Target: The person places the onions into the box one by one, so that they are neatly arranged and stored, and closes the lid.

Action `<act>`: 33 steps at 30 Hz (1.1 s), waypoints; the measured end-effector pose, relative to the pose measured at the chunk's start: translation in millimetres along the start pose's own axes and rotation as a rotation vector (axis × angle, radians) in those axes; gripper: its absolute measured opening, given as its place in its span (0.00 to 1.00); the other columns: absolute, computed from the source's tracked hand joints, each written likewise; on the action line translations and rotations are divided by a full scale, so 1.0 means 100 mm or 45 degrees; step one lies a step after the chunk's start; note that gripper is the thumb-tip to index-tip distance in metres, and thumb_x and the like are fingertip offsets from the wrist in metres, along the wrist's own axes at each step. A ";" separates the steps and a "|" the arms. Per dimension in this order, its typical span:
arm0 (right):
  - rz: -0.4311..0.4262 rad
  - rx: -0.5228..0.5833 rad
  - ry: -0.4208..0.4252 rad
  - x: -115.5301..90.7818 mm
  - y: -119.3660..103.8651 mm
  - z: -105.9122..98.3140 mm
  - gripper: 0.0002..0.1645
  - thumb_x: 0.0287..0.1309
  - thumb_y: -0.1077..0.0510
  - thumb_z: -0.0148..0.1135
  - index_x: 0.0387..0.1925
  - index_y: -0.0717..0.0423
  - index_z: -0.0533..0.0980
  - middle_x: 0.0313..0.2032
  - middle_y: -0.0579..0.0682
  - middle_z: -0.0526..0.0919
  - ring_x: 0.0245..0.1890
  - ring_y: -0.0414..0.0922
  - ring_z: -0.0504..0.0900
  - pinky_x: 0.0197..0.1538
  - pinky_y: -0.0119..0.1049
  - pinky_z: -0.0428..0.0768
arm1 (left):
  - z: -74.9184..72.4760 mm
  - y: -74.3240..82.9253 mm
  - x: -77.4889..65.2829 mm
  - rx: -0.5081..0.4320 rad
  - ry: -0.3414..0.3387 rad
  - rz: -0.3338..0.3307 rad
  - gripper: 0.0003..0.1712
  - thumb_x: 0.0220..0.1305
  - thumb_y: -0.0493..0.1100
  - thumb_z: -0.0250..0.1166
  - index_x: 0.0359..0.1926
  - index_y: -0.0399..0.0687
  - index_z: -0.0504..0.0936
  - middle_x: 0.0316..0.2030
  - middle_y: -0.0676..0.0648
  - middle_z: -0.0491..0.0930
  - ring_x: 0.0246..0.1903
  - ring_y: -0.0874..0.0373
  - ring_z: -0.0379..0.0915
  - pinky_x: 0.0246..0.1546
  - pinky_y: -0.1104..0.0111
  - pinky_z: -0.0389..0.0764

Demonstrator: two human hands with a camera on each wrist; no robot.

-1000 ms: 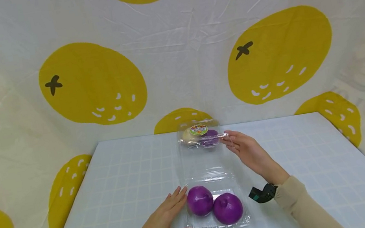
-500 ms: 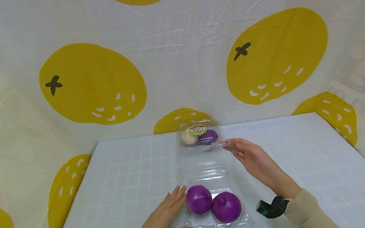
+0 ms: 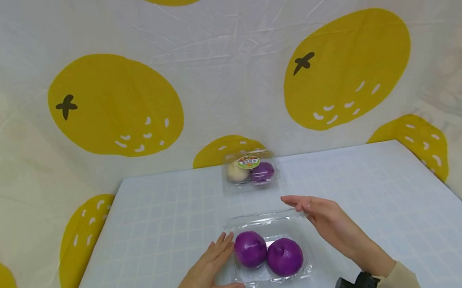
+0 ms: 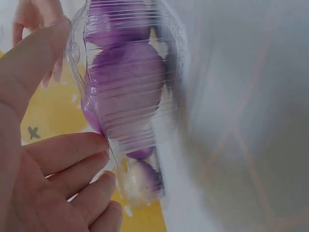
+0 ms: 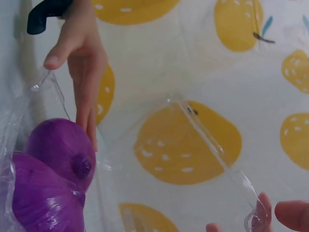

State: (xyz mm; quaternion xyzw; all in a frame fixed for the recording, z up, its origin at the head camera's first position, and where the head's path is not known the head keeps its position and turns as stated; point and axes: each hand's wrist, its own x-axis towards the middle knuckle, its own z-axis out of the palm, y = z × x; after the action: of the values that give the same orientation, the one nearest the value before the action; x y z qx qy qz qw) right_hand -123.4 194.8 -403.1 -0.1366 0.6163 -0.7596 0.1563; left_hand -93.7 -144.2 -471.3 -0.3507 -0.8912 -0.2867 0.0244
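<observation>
In the head view, two purple onions (image 3: 285, 257) sit in the tray of a clear plastic clamshell box (image 3: 275, 279). Its clear lid (image 5: 212, 142) is raised from the tray. My left hand (image 3: 200, 282) rests against the box's left side, thumb and fingers spread along the edge; the left wrist view shows its fingertips (image 4: 99, 142) touching the plastic. At the far right corner of the lid is my right hand (image 3: 336, 225), fingers fairly straight behind the plastic. The right wrist view shows a lid tab against a finger, with the thumb slightly apart.
A second clear box (image 3: 252, 183) with an oval label stands at the table's back edge, holding a pale item (image 3: 237, 171) and a purple one (image 3: 261, 172). The white table (image 3: 157, 221) meets a curtain (image 3: 231, 88) printed with yellow fruit.
My right hand has moved toward me, bringing the lid's free edge down and nearer to the tray. The left hand stays at the box's side. The onions have not moved in the tray.
</observation>
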 end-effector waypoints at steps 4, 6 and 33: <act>0.001 -0.054 0.048 -0.08 0.05 0.03 0.14 0.74 0.57 0.48 0.36 0.53 0.79 0.68 0.58 0.70 0.71 0.45 0.62 0.73 0.57 0.39 | -0.01 0.00 -0.02 -0.086 -0.016 -0.073 0.49 0.56 0.65 0.70 0.71 0.41 0.68 0.74 0.47 0.58 0.74 0.49 0.50 0.69 0.49 0.57; -0.004 -0.098 0.075 -0.12 0.08 0.04 0.12 0.72 0.58 0.50 0.34 0.55 0.78 0.68 0.59 0.70 0.71 0.47 0.61 0.70 0.58 0.41 | -0.02 0.01 -0.02 -0.191 0.000 -0.111 0.47 0.57 0.65 0.68 0.70 0.43 0.69 0.74 0.48 0.59 0.74 0.49 0.51 0.69 0.49 0.58; -0.472 -0.239 -0.273 -0.38 0.61 -0.16 0.18 0.53 0.83 0.56 0.46 0.72 0.73 0.63 0.77 0.65 0.69 0.50 0.67 0.70 0.33 0.63 | 0.09 0.05 -0.08 -0.760 0.148 -0.324 0.16 0.59 0.46 0.73 0.41 0.43 0.77 0.32 0.53 0.77 0.34 0.57 0.74 0.36 0.69 0.76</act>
State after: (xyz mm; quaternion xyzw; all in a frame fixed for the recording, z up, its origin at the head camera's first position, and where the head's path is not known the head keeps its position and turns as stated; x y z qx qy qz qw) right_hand -91.3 212.9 -466.9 -0.3411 0.6285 -0.6960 0.0654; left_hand -83.0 -141.5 -478.0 -0.2111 -0.8016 -0.5557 -0.0647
